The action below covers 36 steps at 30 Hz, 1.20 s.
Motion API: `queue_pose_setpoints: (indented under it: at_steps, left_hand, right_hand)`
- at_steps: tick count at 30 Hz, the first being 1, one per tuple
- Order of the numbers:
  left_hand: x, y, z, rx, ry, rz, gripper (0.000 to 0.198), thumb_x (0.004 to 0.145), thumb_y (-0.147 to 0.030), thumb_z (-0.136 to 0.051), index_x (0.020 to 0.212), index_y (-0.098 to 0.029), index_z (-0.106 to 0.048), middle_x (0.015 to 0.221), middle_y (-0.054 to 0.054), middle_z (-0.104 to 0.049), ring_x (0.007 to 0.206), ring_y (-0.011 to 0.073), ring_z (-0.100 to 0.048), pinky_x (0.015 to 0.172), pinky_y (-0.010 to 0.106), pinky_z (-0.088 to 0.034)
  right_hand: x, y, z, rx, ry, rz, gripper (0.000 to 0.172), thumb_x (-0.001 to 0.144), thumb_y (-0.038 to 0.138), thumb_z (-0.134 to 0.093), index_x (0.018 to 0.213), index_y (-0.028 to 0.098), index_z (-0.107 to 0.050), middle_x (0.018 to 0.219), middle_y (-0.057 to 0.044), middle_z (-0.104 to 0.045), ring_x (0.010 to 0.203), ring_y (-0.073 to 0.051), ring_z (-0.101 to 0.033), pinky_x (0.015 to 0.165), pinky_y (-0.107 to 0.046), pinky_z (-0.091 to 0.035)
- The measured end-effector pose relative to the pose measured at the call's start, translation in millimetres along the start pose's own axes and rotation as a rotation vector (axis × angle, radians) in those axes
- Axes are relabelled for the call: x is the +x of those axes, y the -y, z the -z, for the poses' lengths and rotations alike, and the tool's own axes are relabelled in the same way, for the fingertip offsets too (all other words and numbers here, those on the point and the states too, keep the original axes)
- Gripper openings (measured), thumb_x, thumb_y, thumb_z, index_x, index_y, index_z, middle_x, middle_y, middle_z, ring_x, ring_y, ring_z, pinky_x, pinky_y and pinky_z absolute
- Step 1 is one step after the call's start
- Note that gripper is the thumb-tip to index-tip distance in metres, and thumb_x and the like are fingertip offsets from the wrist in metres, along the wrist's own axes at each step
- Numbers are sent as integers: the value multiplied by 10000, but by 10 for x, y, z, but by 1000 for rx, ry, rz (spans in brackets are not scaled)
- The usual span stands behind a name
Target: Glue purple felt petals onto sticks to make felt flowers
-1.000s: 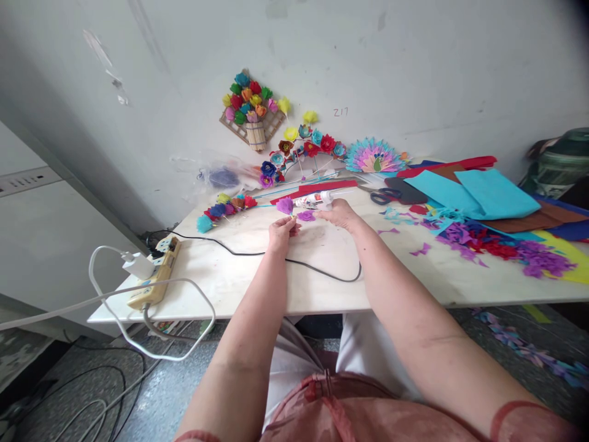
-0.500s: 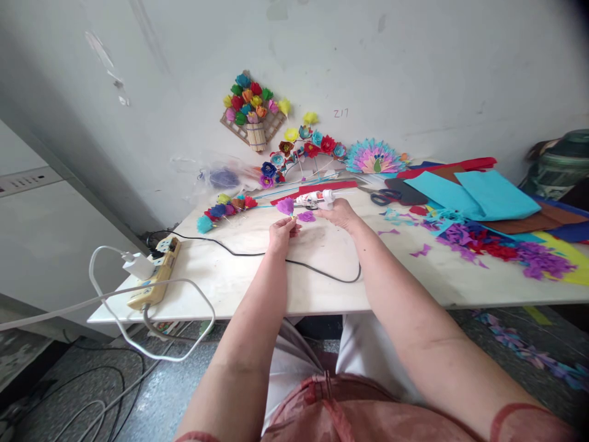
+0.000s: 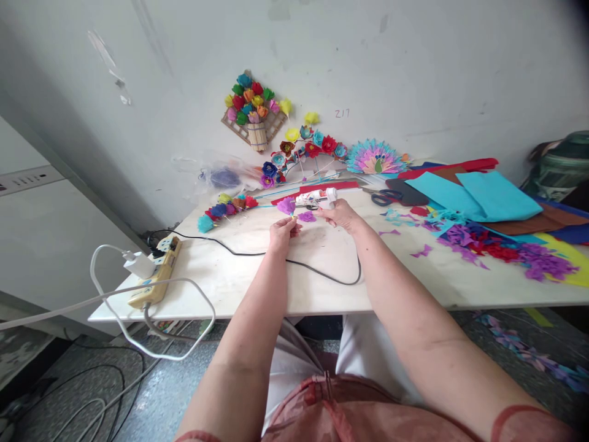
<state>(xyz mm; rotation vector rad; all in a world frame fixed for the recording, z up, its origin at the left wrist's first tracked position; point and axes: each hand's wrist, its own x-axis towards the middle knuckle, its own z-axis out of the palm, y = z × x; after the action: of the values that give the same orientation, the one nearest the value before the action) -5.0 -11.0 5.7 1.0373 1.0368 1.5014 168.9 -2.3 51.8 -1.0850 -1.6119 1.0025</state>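
Note:
A purple paper flower (image 3: 286, 206) stands upright above my left hand (image 3: 282, 232), whose fingers pinch it at the base of its stem. My right hand (image 3: 339, 215) is wrapped round the handle of a white glue gun (image 3: 317, 197). The gun points left, and its nozzle end is close to the flower; I cannot tell whether they touch. Between my hands, on the tabletop, lies a loose purple paper piece (image 3: 307, 217). A black cord (image 3: 322, 274) runs over the table in front of my hands.
At the left edge sits a power strip (image 3: 154, 285) with a white charger. Finished paper flowers (image 3: 227, 209) lie at the back left. On the right are scissors (image 3: 385, 196), turquoise paper sheets (image 3: 497, 196) and purple paper scraps (image 3: 543, 259). A flower basket (image 3: 256, 136) leans against the wall.
Almost nothing differs. My hands keep the flower and the glue gun in nearly the same place, and the view has shifted very slightly.

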Motion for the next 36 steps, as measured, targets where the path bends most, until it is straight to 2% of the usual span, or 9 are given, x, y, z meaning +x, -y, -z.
queue_pose_setpoints:
  at_steps: [19,30,36]
  left_hand:
    - [23,24,5,-14,-14,-1,360,539,-358,-753,752,-100,-622,580,41,-617,464,83,-502,477,225,-381]
    - [24,23,-2,-17,-24,2,350,539,-345,-755,748,-99,-619,570,37,-617,457,80,-501,474,222,-382]
    - [26,29,1,-17,-26,2,353,530,-348,-757,742,-101,-620,572,39,-619,457,81,-503,468,221,-384]
  right_hand:
    - [21,-24,-5,-113,-45,-5,269,606,342,-678,548,137,-515,385,37,-434,335,-65,-358,353,-213,-277]
    - [92,-122,28,-229,-64,24,320,591,422,-668,588,119,-563,434,13,-470,443,-103,-453,435,-216,-322]
    - [102,-128,23,-261,-90,30,298,596,408,-666,603,121,-585,441,11,-480,456,-112,-469,447,-219,-330]
